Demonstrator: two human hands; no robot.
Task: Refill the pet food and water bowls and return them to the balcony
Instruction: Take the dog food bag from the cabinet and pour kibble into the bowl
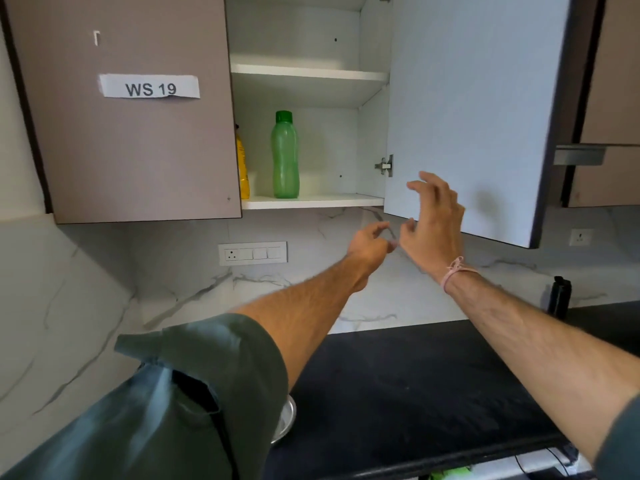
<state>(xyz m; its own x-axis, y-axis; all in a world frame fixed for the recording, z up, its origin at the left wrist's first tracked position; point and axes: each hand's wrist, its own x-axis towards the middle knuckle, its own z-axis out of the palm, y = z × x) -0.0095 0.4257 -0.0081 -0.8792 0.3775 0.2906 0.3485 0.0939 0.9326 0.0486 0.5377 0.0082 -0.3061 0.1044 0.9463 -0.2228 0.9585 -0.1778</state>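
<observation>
CUPBOARD OPEN, BOWLS YET TO BE FILLED: Both arms are raised toward an open wall cupboard above a dark counter (415, 375). The left hand (372, 242) is seen with fingers loosely curled and nothing in it. The right hand (433, 220), a pink thread tied at its wrist, is spread and relaxed near the lower corner of the open door (478, 116), and nothing is held by it either. A green bottle (284, 157) stands upright and untouched toward the left of the lower shelf (311, 201). A yellow packet (242, 164) is lodged at the shelf's left end, half hidden by the closed door (138, 150) labelled "WS 19". The rim of a metal bowl (285, 420) can be made out at the counter's near edge, mostly covered by the left sleeve; whether it is filled cannot be told. The task is judged to be at an early stage: the supplies are not yet taken down, no pouring is shown, and the return to the balcony is left to be done
</observation>
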